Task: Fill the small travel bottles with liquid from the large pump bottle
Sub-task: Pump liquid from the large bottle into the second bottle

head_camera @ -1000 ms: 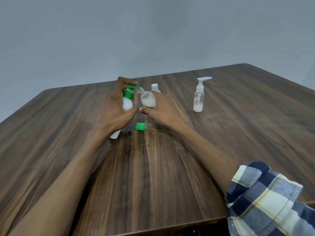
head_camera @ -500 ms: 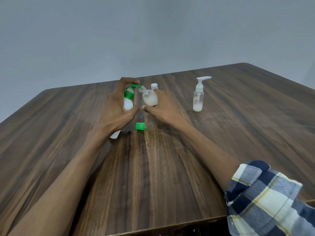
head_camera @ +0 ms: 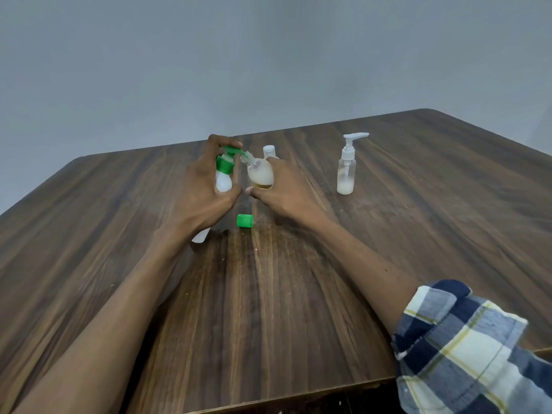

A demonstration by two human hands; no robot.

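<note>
The large white pump bottle (head_camera: 223, 182) with a green pump head (head_camera: 230, 156) is gripped by the left hand (head_camera: 198, 192); fingers are curled round the body, with fingertips (head_camera: 231, 143) laid over the top of the pump. The bottle is tilted, its base (head_camera: 200, 236) near or on the table (head_camera: 298, 294), around the middle of the table and toward the far edge. The green spout is pointed right, at the mouth of a small clear bottle (head_camera: 260, 174).

The small clear bottle is held by the right hand (head_camera: 286, 189), fingers wrapped round its right side and thumb (head_camera: 254, 191) under its base. It is lifted off the table and tilted left, neck touching or just beside the spout; contact cannot be told. Pale cloudy liquid is seen in its lower part, roughly half full.

A green cap (head_camera: 245, 220) is lying on its side on the table, just below the gap between the two hands.

A white cap of another small bottle (head_camera: 268, 150) is visible behind the right hand; the rest is hidden.

A small clear pump bottle (head_camera: 346, 171) with a white pump is standing upright toward the far right of the table, well apart from the hands, with a little whitish liquid at the bottom.

A plaid sleeve (head_camera: 466, 348) is rolled up on the right arm, at the near right edge.
</note>
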